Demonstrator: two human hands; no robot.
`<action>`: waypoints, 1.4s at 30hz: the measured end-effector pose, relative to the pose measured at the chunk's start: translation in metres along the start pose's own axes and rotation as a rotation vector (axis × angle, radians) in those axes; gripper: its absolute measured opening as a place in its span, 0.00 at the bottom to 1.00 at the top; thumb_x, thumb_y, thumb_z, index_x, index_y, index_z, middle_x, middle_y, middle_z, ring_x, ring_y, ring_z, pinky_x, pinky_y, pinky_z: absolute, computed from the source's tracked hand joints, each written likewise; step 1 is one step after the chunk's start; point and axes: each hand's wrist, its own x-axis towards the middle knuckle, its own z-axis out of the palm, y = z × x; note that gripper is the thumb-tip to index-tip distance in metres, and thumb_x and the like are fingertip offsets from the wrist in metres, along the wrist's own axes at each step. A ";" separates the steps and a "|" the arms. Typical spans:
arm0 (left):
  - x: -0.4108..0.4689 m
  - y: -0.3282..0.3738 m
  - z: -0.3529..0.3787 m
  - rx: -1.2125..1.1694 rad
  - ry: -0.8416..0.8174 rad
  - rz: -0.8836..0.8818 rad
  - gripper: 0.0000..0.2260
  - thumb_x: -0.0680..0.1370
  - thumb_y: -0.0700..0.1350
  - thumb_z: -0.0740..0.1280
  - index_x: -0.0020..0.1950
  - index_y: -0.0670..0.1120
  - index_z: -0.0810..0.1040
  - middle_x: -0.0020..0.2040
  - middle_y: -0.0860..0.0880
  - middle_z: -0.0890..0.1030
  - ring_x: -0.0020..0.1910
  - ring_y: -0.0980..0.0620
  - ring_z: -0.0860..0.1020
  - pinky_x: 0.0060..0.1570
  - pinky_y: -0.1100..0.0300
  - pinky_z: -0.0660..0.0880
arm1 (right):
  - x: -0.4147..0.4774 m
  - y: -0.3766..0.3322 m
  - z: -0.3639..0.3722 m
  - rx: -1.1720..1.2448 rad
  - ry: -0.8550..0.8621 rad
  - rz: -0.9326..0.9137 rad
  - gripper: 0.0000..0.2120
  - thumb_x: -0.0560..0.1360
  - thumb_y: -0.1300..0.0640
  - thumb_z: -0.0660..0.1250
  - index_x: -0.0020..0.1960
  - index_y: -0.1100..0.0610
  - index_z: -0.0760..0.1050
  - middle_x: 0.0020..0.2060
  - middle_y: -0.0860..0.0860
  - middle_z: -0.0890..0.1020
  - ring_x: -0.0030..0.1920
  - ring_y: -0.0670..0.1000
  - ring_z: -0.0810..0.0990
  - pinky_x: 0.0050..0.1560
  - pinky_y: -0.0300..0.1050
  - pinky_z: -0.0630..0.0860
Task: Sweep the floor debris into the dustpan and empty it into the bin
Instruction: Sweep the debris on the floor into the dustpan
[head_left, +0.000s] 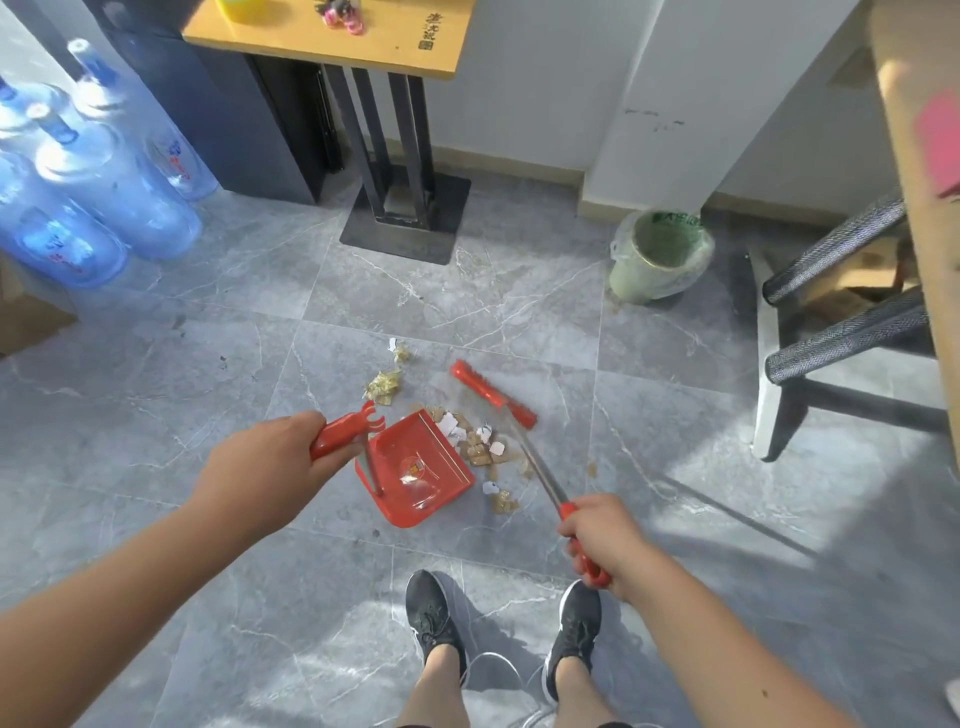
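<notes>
Grey tile floor (156, 415); left hand (260, 462) gripped the light dustpan (415, 467), right hand (602, 540) the broom (493, 397) (scraps (480, 447) at centre looked weightless).

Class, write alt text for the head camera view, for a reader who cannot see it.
A person's left hand holds a red dustpan on a grey tiled floor, while the right hand holds a red broom beside scattered paper scraps. A lined bin stands farther off by the wall.
</notes>
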 end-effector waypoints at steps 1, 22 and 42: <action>-0.001 0.004 -0.002 0.012 -0.003 0.006 0.25 0.76 0.69 0.59 0.36 0.48 0.69 0.29 0.52 0.75 0.27 0.52 0.74 0.26 0.57 0.65 | 0.001 0.001 0.000 0.003 0.026 -0.012 0.09 0.77 0.68 0.59 0.54 0.64 0.75 0.29 0.56 0.71 0.22 0.51 0.68 0.22 0.37 0.63; -0.002 0.131 0.008 0.061 -0.084 0.304 0.26 0.76 0.69 0.61 0.34 0.48 0.71 0.29 0.49 0.76 0.29 0.49 0.75 0.30 0.55 0.74 | -0.005 0.063 -0.101 0.578 0.251 0.053 0.11 0.77 0.71 0.56 0.42 0.57 0.68 0.31 0.54 0.67 0.26 0.48 0.64 0.19 0.31 0.60; -0.021 0.103 0.007 0.107 -0.099 0.371 0.25 0.75 0.69 0.63 0.33 0.48 0.71 0.27 0.50 0.75 0.29 0.48 0.74 0.29 0.58 0.70 | -0.028 0.116 -0.007 0.729 0.074 0.201 0.13 0.76 0.70 0.55 0.56 0.59 0.70 0.30 0.53 0.67 0.19 0.46 0.67 0.21 0.33 0.63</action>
